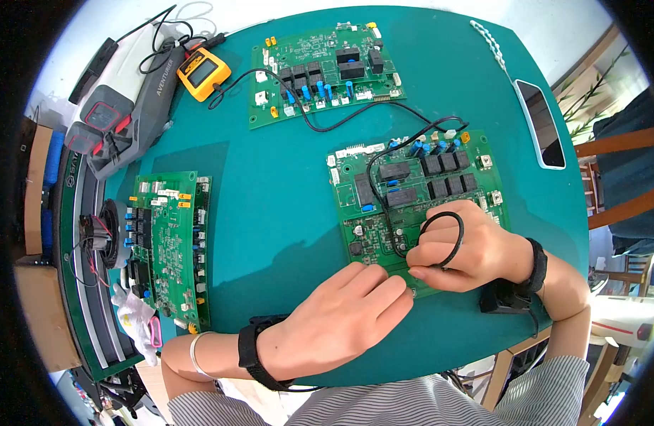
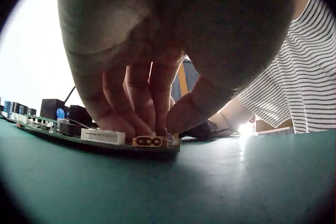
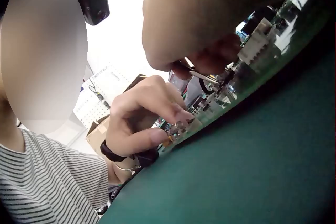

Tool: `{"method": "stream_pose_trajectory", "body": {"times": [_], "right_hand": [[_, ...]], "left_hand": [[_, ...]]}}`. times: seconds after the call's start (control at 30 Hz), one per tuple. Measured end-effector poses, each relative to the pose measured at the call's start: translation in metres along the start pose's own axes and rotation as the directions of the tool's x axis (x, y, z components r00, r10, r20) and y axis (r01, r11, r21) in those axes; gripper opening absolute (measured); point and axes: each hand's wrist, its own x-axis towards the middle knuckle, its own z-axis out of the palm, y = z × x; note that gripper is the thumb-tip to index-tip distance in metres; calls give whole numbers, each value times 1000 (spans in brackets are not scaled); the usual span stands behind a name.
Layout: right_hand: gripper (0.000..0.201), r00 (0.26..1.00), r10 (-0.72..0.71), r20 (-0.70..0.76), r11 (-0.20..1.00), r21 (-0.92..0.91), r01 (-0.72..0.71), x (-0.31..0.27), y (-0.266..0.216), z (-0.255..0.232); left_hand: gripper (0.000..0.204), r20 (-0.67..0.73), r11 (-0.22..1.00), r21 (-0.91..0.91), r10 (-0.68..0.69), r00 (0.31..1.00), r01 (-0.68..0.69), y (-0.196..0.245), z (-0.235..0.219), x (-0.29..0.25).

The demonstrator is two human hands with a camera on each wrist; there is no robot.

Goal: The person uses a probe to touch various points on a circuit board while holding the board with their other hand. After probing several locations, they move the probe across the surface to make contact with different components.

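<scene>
1. A round teal table [image 1: 270,213] fills the space, with a striped shirt at its near edge; the circuit board [image 1: 419,206] under the hands serves as the landmark.
2. Nearest, the left hand [image 1: 341,319] lies palm down, fingers together, angled toward the board's near edge. Its fingertips [image 2: 139,124] touch the board's corner by a small tan connector [image 2: 149,141], the thumb beside it. A dark band circles the wrist.
3. Just beyond, the right hand [image 1: 469,252] rests on the board's near portion, fingers curled and pinching a probe with a black lead [image 1: 444,238] that loops over its knuckles. What the tip meets cannot be told.
4. The lead runs across the board and beyond it toward a second board [image 1: 323,71] at the far side.
5. Far left of the landmark board sits a yellow multimeter [image 1: 203,72], beside a grey tool case [image 1: 124,106].
6. Left of the landmark board, a third board [image 1: 171,245] lies by the table's edge.
7. Right of it, a phone [image 1: 540,121] lies near the rim.
</scene>
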Motion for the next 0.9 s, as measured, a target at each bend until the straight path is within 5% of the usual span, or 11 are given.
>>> {"method": "stream_pose_trajectory", "body": {"times": [0.9], "right_hand": [[17,999,-40,-16,999,-34,39,2,-1,1]], "left_hand": [[35,8,1000,13,-5,1000,5,0,-1,1]]}}
